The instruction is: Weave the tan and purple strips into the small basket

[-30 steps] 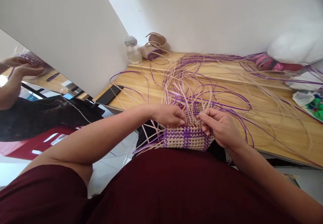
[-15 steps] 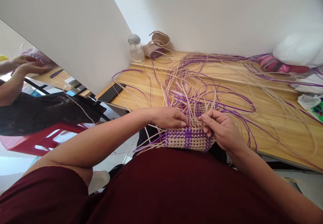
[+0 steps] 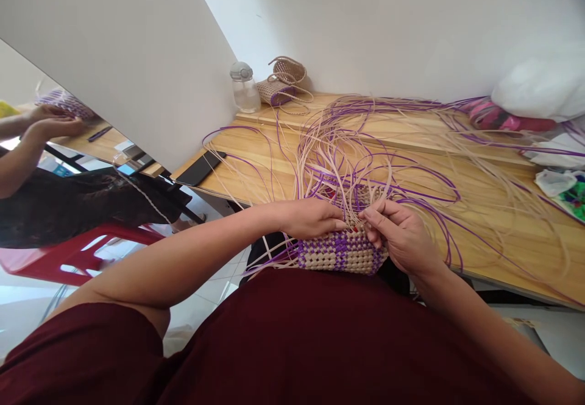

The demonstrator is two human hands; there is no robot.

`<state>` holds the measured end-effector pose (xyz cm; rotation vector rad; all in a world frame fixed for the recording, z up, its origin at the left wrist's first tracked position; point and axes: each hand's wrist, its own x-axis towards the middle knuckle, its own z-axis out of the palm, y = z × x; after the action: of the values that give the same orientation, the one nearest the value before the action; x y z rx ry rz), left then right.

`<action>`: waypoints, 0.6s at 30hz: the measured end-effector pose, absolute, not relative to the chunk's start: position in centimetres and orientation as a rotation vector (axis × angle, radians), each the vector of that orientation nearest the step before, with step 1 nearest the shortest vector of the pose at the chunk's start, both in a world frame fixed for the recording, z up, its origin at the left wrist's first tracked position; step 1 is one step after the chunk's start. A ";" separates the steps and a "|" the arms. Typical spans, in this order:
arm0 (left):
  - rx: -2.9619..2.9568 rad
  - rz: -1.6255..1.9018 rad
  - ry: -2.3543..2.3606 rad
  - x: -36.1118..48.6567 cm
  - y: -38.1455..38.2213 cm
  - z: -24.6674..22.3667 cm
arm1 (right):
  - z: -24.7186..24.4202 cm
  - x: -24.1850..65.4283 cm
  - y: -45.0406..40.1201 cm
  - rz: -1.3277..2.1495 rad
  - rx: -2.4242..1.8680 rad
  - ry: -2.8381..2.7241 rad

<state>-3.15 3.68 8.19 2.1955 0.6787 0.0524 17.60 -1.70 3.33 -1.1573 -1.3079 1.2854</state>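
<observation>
Half-woven basket [image 3: 340,253] in a cream and purple check, loose strands [image 3: 347,161] fanning up over the wooden table [image 3: 503,234], basket at the table's near edge against the person's lap, left hand [image 3: 311,217] clasping its upper rim, right hand [image 3: 404,234] pinching a strand just above the weave.

1. Your single head-worn camera looks forward and down, close over your lap.
2. It faces the long light-wood table [image 3: 493,234] and the plain white wall [image 3: 388,21] behind it.
</observation>
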 end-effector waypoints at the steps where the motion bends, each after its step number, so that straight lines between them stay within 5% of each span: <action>1: 2.142 0.068 0.676 -3.1 3.8 7.9 | 3.3 17.6 -1.7 1.287 -1.154 -1.303; 8: 1.407 0.362 0.791 -1.4 2.6 4.3 | 3.1 17.1 -1.6 1.268 -1.135 -1.272; 18: 1.500 0.558 0.955 -1.0 1.8 3.3 | 4.1 17.8 -0.9 0.777 -1.530 -1.585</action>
<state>-1.04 1.83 3.30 1.5002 0.9555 0.5584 17.79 -0.87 4.08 -1.5302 -1.5850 0.7773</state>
